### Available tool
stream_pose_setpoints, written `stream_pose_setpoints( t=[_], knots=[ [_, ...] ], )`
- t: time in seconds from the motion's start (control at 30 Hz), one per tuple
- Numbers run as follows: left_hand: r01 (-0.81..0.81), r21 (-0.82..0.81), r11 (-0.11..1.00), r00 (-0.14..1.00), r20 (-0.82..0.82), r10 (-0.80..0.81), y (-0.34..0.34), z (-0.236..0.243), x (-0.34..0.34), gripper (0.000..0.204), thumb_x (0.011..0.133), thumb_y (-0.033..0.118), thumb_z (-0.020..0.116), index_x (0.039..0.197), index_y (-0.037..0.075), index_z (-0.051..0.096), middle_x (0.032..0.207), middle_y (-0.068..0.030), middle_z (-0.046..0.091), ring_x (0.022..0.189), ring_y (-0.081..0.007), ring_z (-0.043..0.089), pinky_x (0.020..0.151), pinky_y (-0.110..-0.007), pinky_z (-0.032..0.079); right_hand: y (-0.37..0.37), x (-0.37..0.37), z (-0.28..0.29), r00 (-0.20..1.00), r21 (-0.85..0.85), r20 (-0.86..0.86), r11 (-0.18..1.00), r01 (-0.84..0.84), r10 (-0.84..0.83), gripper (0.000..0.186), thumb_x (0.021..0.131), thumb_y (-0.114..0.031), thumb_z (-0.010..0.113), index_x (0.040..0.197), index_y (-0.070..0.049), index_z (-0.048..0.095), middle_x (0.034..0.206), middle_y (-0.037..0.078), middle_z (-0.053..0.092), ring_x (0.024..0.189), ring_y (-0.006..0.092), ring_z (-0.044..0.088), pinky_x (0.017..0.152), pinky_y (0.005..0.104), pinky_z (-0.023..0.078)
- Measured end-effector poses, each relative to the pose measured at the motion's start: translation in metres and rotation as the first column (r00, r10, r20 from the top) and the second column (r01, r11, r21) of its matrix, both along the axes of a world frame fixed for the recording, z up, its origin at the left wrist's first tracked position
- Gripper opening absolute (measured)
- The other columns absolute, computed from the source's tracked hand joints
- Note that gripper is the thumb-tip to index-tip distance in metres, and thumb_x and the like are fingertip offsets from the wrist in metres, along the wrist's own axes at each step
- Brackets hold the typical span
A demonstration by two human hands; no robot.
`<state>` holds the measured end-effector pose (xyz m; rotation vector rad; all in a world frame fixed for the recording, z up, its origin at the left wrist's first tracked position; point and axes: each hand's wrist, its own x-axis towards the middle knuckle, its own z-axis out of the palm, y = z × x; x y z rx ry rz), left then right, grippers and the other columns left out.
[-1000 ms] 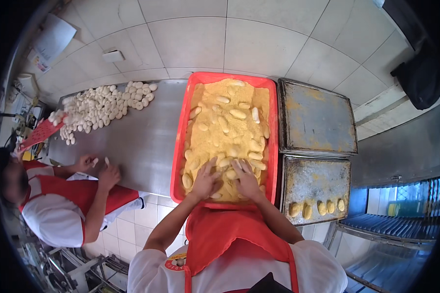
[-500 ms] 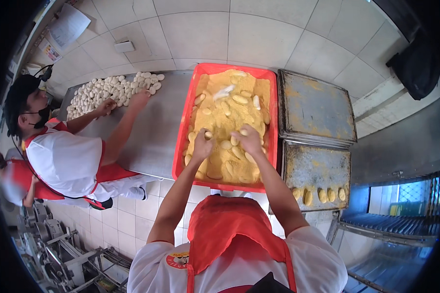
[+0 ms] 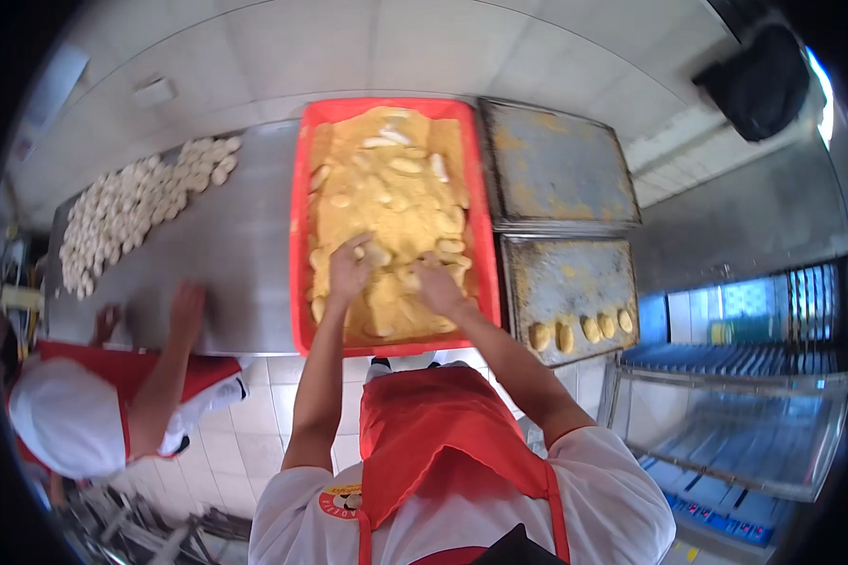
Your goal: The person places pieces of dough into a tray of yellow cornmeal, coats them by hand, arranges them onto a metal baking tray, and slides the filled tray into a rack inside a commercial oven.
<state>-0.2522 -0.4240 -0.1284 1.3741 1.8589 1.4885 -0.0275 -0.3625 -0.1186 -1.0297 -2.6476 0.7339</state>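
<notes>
A red tub [image 3: 488,292] holds yellow crumbs [image 3: 349,141] and several oval dough pieces [image 3: 406,166] coated in them. Both hands are down in the nearer half of the tub. My left hand [image 3: 349,271] has its fingers closed around a small dough piece [image 3: 360,252]. To its right, my right hand [image 3: 439,285] is bent with its fingertips at the crumbs, close to another piece; what it grips is hidden and blurred. A few paler pieces [image 3: 393,137] lie at the tub's far end.
Right of the tub, a dark-edged tray [image 3: 565,273] bears several coated pieces along its near edge; a stack of trays [image 3: 561,160] stands behind it. At left, a co-worker [image 3: 75,414] stands at the metal table [image 3: 254,235] by piled dough balls [image 3: 151,193]. A glass-sided rack [image 3: 735,414] is at right.
The view has swung right, so everything sits further left. My hands stay low in the tub, the right one more downturned. The co-worker's hands have come back from the dough pile toward the table's near edge.
</notes>
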Motion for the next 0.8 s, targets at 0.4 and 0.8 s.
stream_pose_setpoints(
  t=[0.4, 0.8],
  knots=[
    [0.591, 0.022, 0.806, 0.707, 0.467, -0.531, 0.046, 0.083, 0.168, 0.016, 0.085, 0.004, 0.070, 0.099, 0.005, 0.063, 0.084, -0.0017, 0.062, 0.070, -0.0077, 0.058, 0.062, -0.023, 0.049, 0.052, 0.195, 0.103, 0.953, -0.592, -0.213, 0.805, 0.049, -0.215, 0.043, 0.069, -0.020, 0.075, 0.107, -0.005, 0.064, 0.091, 0.010, 0.067, 0.083, 0.0224, 0.065, 0.077, 0.0354, 0.052],
    [0.421, -0.551, 0.721, 0.704, -0.303, -0.642, 0.113, 0.034, 0.370, 0.031, 0.072, 0.009, 0.068, 0.103, 0.008, 0.066, 0.104, -0.0175, 0.064, 0.103, -0.0320, 0.059, 0.090, -0.038, 0.046, 0.125, 0.413, 0.064, 0.960, -0.420, 0.202, 0.869, 0.262, -0.192, 0.039, 0.075, -0.018, 0.067, 0.107, 0.005, 0.066, 0.110, 0.024, 0.066, 0.104, 0.0362, 0.063, 0.091, 0.0416, 0.049]
  ],
)
